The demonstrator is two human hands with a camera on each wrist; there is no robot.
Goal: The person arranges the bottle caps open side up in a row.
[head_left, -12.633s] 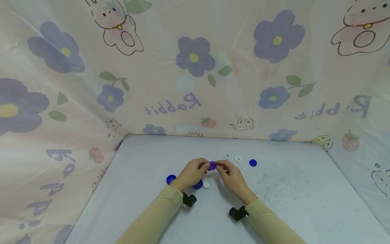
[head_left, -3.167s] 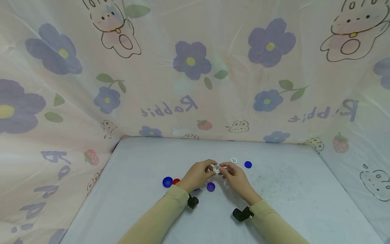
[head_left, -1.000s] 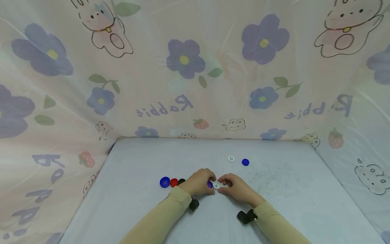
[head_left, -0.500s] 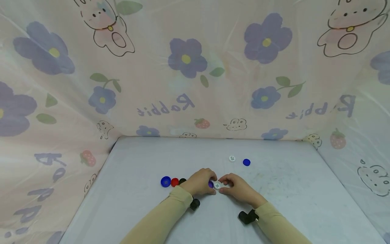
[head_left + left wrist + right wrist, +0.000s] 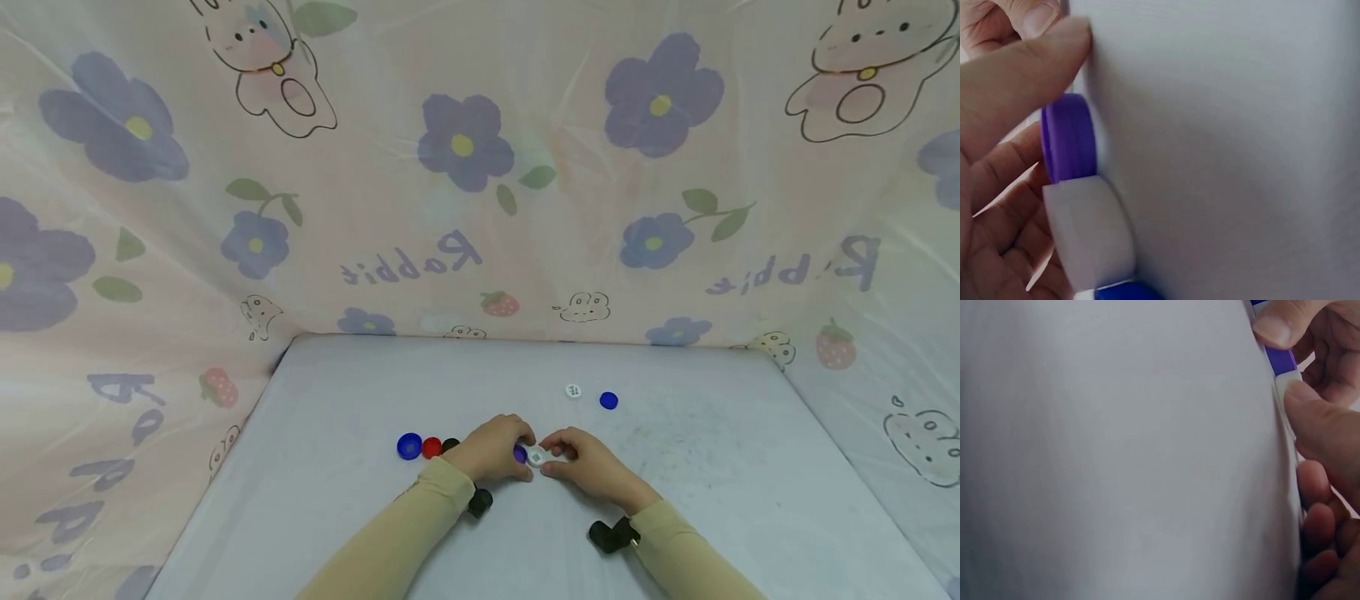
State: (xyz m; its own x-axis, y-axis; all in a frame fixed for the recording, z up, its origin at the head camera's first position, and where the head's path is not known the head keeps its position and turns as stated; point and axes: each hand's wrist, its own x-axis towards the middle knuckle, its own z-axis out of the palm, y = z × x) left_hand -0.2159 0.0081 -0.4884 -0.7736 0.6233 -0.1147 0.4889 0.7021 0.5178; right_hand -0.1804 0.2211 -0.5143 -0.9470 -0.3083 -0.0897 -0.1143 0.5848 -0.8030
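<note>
A row of bottle caps runs across the table under my hands. My left hand (image 5: 491, 450) curls its thumb and fingers around the purple bottle cap (image 5: 521, 454). In the left wrist view, a white cap (image 5: 1088, 231) and a blue cap (image 5: 1125, 292) follow the purple one, each touching its neighbour. My right hand (image 5: 592, 467) pinches another white bottle cap (image 5: 536, 456), flat on the table beside the purple cap. In the right wrist view the right thumb covers part of this white cap (image 5: 1286, 382). My left forearm and hand hide the row's middle in the head view.
Left of my left hand lie a blue cap (image 5: 409, 447), a red cap (image 5: 432, 448) and a black cap (image 5: 451, 446). Farther back are a white cap (image 5: 573, 391) and a blue cap (image 5: 609, 401). A patterned curtain (image 5: 555, 208) borders the pale table (image 5: 720, 492).
The white cap has come from the back of the table, through both hands in the air, down beside the purple cap. Over the last second the hands stay almost still.
</note>
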